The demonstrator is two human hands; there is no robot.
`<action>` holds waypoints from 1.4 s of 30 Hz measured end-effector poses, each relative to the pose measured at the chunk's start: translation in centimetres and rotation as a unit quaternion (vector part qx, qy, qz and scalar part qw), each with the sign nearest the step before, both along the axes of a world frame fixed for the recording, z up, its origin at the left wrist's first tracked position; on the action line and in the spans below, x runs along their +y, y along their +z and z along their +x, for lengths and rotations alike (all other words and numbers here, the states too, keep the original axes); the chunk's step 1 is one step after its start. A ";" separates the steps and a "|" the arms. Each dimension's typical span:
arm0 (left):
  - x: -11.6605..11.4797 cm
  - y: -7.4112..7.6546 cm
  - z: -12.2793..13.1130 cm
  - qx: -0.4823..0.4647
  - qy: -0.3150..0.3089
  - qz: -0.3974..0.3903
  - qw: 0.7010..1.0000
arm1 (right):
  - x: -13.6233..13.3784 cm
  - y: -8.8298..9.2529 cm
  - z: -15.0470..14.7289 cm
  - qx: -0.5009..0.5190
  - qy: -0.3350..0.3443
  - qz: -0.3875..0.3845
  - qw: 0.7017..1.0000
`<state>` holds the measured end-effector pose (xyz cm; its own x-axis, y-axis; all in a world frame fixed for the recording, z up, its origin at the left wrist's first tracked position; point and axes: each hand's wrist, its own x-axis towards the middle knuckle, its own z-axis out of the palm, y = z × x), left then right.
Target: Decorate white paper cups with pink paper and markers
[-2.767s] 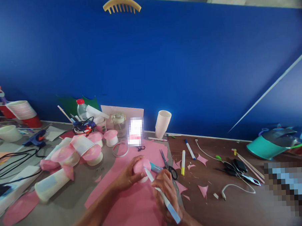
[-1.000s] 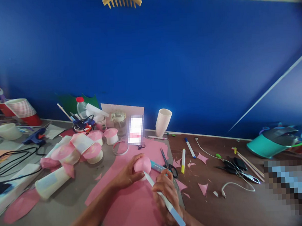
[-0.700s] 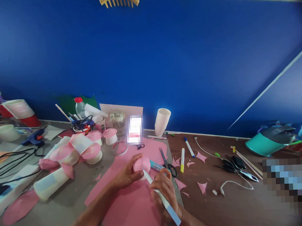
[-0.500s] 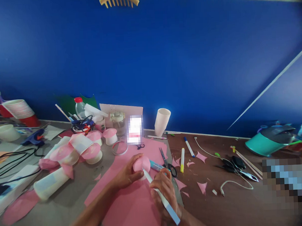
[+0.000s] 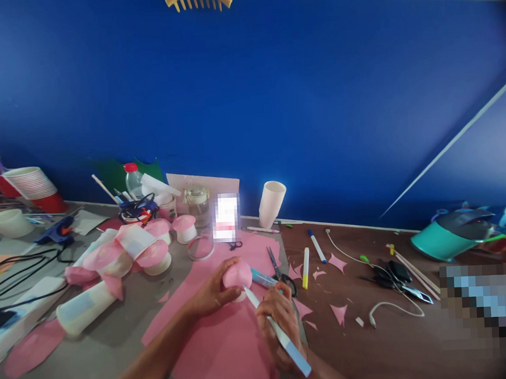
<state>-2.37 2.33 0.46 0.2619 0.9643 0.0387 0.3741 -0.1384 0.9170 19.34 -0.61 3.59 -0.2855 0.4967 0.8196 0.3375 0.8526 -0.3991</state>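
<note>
My left hand [image 5: 219, 286] is closed around a small white cup with a pink paper top [image 5: 237, 274], fingers behind it and thumb at its front. In my right hand [image 5: 279, 322] is a white marker with a light blue end [image 5: 294, 352], gripped like a writing pen. Its tip points at the lower right edge of the pink top; whether they touch I cannot tell. Under both hands lies a large pink paper sheet [image 5: 226, 347]. Just beyond my right hand are a blue pen-like tube [image 5: 262, 278] and black-handled scissors [image 5: 274, 263].
Several pink-topped cups [image 5: 184, 229] are heaped on the left. A tall white cup [image 5: 272, 204] stands by the blue partition [image 5: 249, 100]. To the right lie a yellow marker [image 5: 305, 268], pink scraps [image 5: 339, 314], a white cable [image 5: 394, 304] and a teal container [image 5: 439, 240].
My right hand has shifted slightly right and toward me, drawing the marker's tip from over the pink top to its lower right edge. My left hand and the cup stay put.
</note>
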 end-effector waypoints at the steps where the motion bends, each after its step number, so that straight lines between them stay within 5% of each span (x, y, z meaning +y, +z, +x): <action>1: 0.0 0.1 0.1 -0.001 0.001 -0.003 1.000 | 0.0 0.0 0.1 0.003 -0.003 -0.007 1.000; 42: -0.1 0.6 0.2 -0.009 0.004 0.003 1.000 | -0.3 0.1 -0.1 0.034 0.001 0.015 0.999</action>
<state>-2.16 2.21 1.09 0.2538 0.9660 0.0492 0.3590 -0.1413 0.9226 19.21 -0.92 3.74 -0.2296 0.4707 0.8519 0.3087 0.8653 -0.3949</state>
